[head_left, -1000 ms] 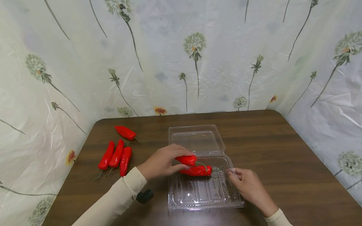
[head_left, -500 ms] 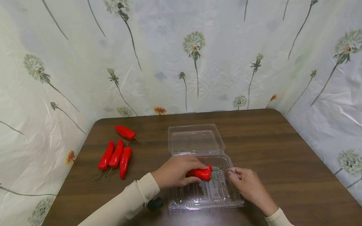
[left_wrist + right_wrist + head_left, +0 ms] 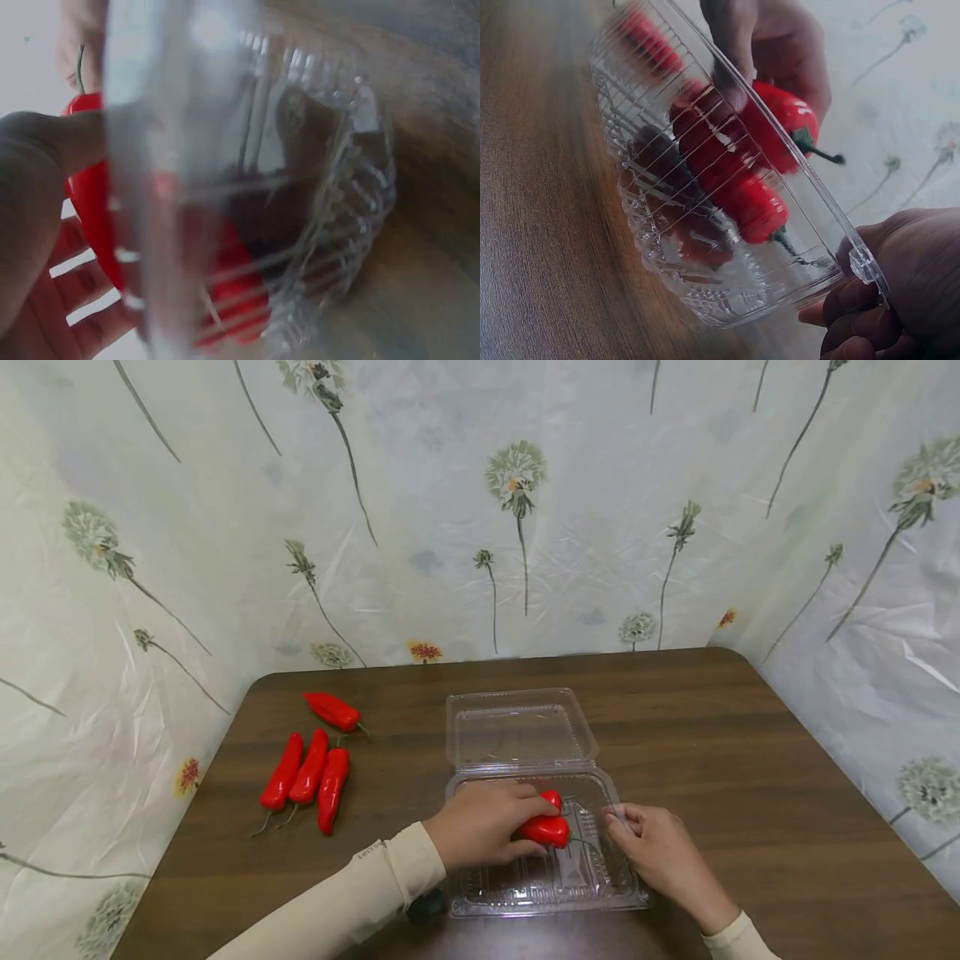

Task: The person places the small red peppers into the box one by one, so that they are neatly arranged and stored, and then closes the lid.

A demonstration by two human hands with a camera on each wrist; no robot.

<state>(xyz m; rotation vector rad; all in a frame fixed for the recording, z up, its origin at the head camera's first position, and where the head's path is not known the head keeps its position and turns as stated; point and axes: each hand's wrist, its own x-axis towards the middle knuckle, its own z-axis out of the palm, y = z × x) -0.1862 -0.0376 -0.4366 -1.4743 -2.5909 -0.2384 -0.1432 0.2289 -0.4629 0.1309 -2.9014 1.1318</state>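
My left hand (image 3: 483,827) grips a red chili pepper (image 3: 546,832) over the base of a clear plastic clamshell container (image 3: 525,907). Thumb and fingers lie on either side of the pepper, its green stem pointing right. Just behind it, a second red pepper (image 3: 552,800) lies in the base, partly covered by the hand; the right wrist view shows this lower pepper (image 3: 754,206) through the clear wall, with the held pepper (image 3: 784,124) at rim height. At the base's right rim, my right hand (image 3: 660,856) pinches the edge between thumb and fingers.
The container's lid (image 3: 517,727) lies folded back behind the base. On the left of the brown wooden table (image 3: 697,735) lie several more red peppers (image 3: 308,768), one (image 3: 333,712) farther back. A flower-printed sheet (image 3: 420,510) surrounds the table's back and sides.
My left hand has carried its pepper rightward and toward the front of the container, from behind the lying pepper to in front of it. The right hand keeps its grip on the rim.
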